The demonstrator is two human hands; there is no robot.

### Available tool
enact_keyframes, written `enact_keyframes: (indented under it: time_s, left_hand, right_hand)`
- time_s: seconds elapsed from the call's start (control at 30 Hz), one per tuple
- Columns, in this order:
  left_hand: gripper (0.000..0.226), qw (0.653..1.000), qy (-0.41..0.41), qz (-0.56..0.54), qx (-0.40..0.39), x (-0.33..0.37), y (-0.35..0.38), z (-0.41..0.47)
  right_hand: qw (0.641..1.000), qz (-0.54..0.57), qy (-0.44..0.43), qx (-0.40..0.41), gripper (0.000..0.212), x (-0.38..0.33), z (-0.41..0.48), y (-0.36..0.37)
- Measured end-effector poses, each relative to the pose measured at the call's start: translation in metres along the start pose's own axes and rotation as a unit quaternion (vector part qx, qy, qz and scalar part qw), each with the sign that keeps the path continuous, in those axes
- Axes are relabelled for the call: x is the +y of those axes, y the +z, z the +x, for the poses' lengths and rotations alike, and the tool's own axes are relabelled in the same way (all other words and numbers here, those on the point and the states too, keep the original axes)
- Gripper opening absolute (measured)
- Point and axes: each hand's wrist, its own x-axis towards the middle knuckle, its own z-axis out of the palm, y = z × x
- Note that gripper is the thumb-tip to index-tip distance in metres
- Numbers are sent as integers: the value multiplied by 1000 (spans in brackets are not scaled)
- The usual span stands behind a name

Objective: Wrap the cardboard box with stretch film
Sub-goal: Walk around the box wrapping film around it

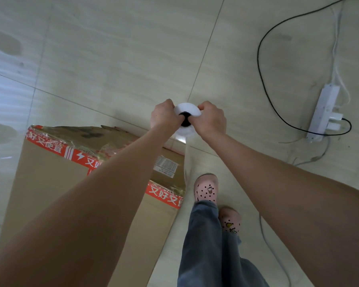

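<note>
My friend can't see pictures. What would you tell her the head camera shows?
Looking down, the left hand and right hand grip the top of a white roll of stretch film. Clear film runs from it down to the right edge of a cardboard box with red tape. A power strip lies on the tiled floor to the right.

Fingertips of left hand (164,116) and right hand (210,119) are hidden by the stretch film roll (187,107); below the left hand, the forearm covers part of the cardboard box (50,179), its label (166,166) illegible.
</note>
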Motion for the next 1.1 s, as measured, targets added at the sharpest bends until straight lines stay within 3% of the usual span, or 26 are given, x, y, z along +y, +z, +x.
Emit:
enact_keyframes:
  time_s: [0.13,0.27,0.43,0.63,0.73,0.83,0.93,1.1]
  left_hand:
    - [35,983,-105,-149,7,-20,-15,10]
    - [29,976,-149,-159,-13,-33,-24,14]
    - [37,995,-84,-31,-44,-22,-31,19]
    - [61,987,54,143,-45,-5,-37,38]
    - [41,985,38,159,-59,2,-47,46]
    - [20,995,-8,100,-24,-4,-53,53]
    - [16,997,-79,20,10,-19,-60,59]
    - [15,973,-185,-129,51,-44,-69,70]
  right_hand:
    - [998,68,-1,-18,44,-24,11,10]
    - [992,49,59,-102,65,-36,15,24]
    - [989,73,94,-91,58,-43,19,34]
    - [995,-9,36,-93,23,-47,34,27]
    - [987,-113,-23,-110,27,-62,43,17]
    - [974,-179,-87,-112,35,-80,55,9]
    - [965,-200,-121,-118,37,-99,63,15]
    - [980,-107,-47,-160,57,-121,68,31]
